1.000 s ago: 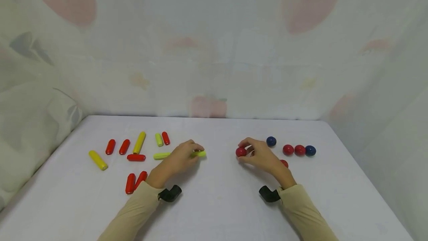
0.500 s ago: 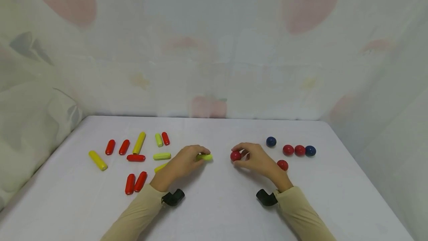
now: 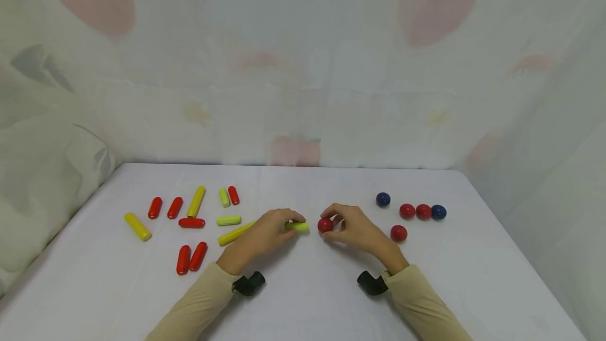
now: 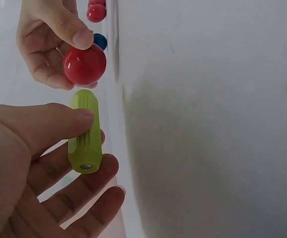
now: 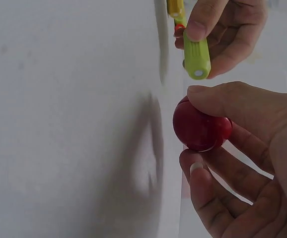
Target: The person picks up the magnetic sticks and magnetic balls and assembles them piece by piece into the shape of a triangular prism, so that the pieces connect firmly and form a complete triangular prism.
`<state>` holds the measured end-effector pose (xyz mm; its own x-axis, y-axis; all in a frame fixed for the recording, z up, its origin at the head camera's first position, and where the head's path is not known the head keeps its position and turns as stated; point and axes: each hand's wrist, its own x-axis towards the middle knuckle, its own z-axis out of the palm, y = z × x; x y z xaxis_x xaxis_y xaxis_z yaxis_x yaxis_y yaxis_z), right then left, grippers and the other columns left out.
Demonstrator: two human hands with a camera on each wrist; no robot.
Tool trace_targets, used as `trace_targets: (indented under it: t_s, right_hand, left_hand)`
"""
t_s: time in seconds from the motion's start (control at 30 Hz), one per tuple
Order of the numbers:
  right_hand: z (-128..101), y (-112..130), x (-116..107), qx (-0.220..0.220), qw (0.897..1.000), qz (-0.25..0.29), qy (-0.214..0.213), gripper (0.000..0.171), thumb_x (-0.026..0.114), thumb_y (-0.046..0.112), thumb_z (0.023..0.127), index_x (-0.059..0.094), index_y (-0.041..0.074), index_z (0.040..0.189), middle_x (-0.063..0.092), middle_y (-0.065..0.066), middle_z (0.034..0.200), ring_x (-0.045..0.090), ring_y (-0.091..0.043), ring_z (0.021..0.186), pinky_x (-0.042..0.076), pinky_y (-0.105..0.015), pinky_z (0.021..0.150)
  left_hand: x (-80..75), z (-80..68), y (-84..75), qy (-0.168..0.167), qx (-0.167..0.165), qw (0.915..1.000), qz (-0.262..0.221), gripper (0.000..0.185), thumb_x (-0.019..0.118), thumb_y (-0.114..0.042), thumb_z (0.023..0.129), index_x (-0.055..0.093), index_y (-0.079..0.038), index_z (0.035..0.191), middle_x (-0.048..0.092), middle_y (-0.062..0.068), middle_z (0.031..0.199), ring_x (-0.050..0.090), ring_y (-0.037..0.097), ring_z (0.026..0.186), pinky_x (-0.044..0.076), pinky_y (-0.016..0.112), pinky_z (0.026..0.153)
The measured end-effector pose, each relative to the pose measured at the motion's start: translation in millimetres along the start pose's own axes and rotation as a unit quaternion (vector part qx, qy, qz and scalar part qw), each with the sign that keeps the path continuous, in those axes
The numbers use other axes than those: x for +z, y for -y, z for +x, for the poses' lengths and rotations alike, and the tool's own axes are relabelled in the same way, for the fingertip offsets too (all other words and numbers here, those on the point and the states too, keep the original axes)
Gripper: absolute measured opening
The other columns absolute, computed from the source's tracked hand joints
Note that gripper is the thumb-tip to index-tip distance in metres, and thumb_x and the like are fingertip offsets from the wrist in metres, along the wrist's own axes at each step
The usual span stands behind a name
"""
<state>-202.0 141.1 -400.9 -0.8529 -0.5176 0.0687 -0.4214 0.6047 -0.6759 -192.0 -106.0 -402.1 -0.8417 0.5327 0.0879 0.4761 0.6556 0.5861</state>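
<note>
Near the middle of the white table, my left hand (image 3: 269, 234) pinches a short lime-green rod (image 4: 85, 134) between thumb and fingers. A small silvery disc shows in the rod's end. Facing it, my right hand (image 3: 358, 231) grips a shiny red ball (image 5: 201, 125) between thumb and fingertips. In the head view a narrow gap separates the rod's tip from the red ball (image 3: 325, 225). Both things seem to be held just above the tabletop. A long yellow rod (image 3: 234, 234) lies behind the left hand, its near end partly covered by that hand.
On the left lie several red rods (image 3: 191, 223), yellow rods (image 3: 138, 227) and lime-green rods (image 3: 229, 220). To the right are more red balls (image 3: 399, 233) and two dark blue balls (image 3: 383, 199). A patterned cloth (image 3: 303, 67) hangs behind the white table (image 3: 303, 299).
Both hands have come closer together and slightly nearer me, the lime-green rod moving right and the red ball left. The long yellow rod and another red ball are now more exposed.
</note>
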Motion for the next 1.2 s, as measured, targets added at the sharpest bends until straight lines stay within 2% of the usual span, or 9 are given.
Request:
trace_targets:
  t_s: [0.17,0.5,0.87,1.03,1.2]
  right_hand:
    - [0.9,1.0,1.7,-0.009,1.0,0.002,0.006,0.035,0.08,0.017,0.082,0.066,0.011,0.114,0.069,0.0,0.102,0.062,-0.013,0.088,0.051,-0.021,0.072]
    - [2.1,2.1,8.4,-0.012,1.0,0.003,0.011,0.035,0.081,0.016,0.082,0.065,0.011,0.113,0.07,0.0,0.103,0.062,-0.012,0.087,0.05,-0.02,0.071]
    - [1.4,5.7,10.0,-0.007,1.0,0.012,0.026,0.034,0.08,0.015,0.083,0.065,0.011,0.114,0.07,-0.002,0.107,0.063,-0.014,0.09,0.05,-0.019,0.072]
    - [-0.4,2.8,6.2,-0.007,0.999,0.011,0.034,0.034,0.08,0.02,0.084,0.065,0.012,0.114,0.069,-0.001,0.109,0.063,-0.016,0.095,0.052,-0.022,0.077]
    - [-3.8,0.4,-4.9,-0.002,0.999,0.008,0.035,0.038,0.077,0.023,0.086,0.064,0.012,0.12,0.068,-0.002,0.116,0.064,-0.019,0.104,0.053,-0.036,0.091]
  left_hand:
    - [1.5,0.9,-2.8,0.004,-0.005,1.0,-0.003,0.028,0.068,-0.007,0.092,0.069,-0.009,0.12,0.07,0.004,0.119,0.062,0.018,0.104,0.052,0.041,0.096]
    - [4.8,1.2,-5.7,0.011,0.016,0.9998,0.0,0.027,0.068,-0.006,0.092,0.069,-0.007,0.119,0.071,0.006,0.119,0.064,0.02,0.107,0.052,0.042,0.097]
    - [5.4,0.5,-3.7,0.03,0.001,0.9995,0.01,0.027,0.069,-0.008,0.092,0.069,-0.008,0.118,0.071,0.004,0.114,0.062,0.015,0.098,0.054,0.039,0.091]
    - [5.4,-0.3,-2.6,0.048,-0.023,0.9986,0.003,0.029,0.071,-0.009,0.09,0.07,-0.008,0.119,0.071,0.002,0.108,0.06,0.013,0.092,0.055,0.036,0.088]
    - [5.5,-1.0,-1.3,0.056,-0.031,0.9979,0.004,0.03,0.072,-0.011,0.09,0.069,-0.01,0.12,0.069,-0.001,0.106,0.059,0.012,0.092,0.055,0.034,0.087]
